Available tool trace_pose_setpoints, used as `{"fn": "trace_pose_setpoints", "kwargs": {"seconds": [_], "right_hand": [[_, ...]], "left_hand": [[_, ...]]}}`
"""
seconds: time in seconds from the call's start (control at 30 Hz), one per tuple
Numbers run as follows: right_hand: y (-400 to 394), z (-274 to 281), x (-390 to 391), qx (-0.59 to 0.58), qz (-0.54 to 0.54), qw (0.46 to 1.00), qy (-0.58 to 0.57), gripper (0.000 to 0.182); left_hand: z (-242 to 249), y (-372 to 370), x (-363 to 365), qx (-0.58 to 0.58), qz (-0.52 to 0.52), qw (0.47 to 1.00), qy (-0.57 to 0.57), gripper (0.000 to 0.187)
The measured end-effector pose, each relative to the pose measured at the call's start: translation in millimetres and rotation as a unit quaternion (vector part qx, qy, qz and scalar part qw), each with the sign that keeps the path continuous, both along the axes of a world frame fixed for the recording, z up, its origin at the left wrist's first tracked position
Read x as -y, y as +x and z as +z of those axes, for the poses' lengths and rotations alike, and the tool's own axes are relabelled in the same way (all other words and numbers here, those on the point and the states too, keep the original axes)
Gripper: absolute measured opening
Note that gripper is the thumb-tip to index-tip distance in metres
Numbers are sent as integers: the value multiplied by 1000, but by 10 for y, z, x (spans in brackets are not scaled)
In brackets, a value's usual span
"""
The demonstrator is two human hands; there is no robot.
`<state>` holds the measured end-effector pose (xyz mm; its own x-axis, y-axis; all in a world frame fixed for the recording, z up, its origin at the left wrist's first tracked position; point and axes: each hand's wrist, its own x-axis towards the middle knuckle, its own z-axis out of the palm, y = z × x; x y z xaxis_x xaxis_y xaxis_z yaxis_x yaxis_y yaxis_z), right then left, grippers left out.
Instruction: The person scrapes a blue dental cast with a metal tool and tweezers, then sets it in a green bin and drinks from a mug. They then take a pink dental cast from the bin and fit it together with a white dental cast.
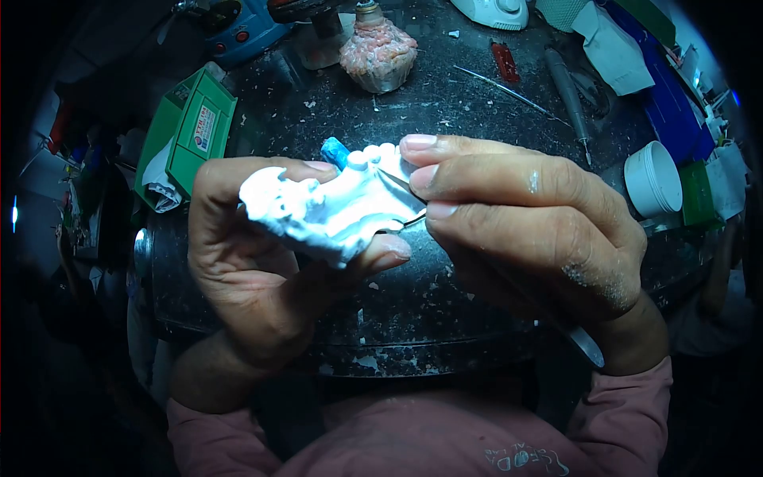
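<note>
My left hand (246, 254) grips a white plaster dental model (350, 203), its thumb under the near edge and fingers along the far left side. Tooth shapes stand along the model's top edge, and strong light washes out much of its surface. A blue piece (335, 151) sticks up at its far side. Pinched in my right hand (532, 207) is a thin metal dental carver (588, 347); its flat end shows below the palm, and its slim tip overlaps the model's right part. A dark curved wire (413, 222) shows at the model's near right edge, by my right fingertips.
A wax-covered glass burner (379, 56) stands at the back of the dark, scuffed table (278, 119). Nearby lie another thin metal instrument (509, 93), a red piece (504, 62) and a grey handpiece (568, 99). A green bin (191, 127) is left, a white tub (652, 180) right.
</note>
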<state>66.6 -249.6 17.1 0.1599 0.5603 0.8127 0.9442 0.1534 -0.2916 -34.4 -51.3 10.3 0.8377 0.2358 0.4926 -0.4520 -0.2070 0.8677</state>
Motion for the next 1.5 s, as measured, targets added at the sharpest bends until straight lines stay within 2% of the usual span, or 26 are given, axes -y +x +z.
{"fn": "trace_pose_setpoints", "kwargs": {"seconds": [0.57, 0.77, 0.97, 1.2, 1.5], "right_hand": [[17, -24, -20, 11, 9, 1000, 17, 24], [29, -24, 1, 23, -4, 1000, 4, 25], [37, -31, 0, 12, 23, 1000, 13, 28], [29, -26, -14, 8, 27, 999, 27, 28], [29, -41, -15, 28, -2, 999, 16, 27]], "left_hand": [[-23, -9, -32, 5, -12, 1000, 3, 65], [-40, -9, -75, 18, -62, 998, 10, 67], [-32, -10, -90, 35, -52, 997, 52, 66], [-24, -20, -79, 28, -49, 997, 49, 65], [-44, -14, -100, 38, -65, 996, 49, 66]]}}
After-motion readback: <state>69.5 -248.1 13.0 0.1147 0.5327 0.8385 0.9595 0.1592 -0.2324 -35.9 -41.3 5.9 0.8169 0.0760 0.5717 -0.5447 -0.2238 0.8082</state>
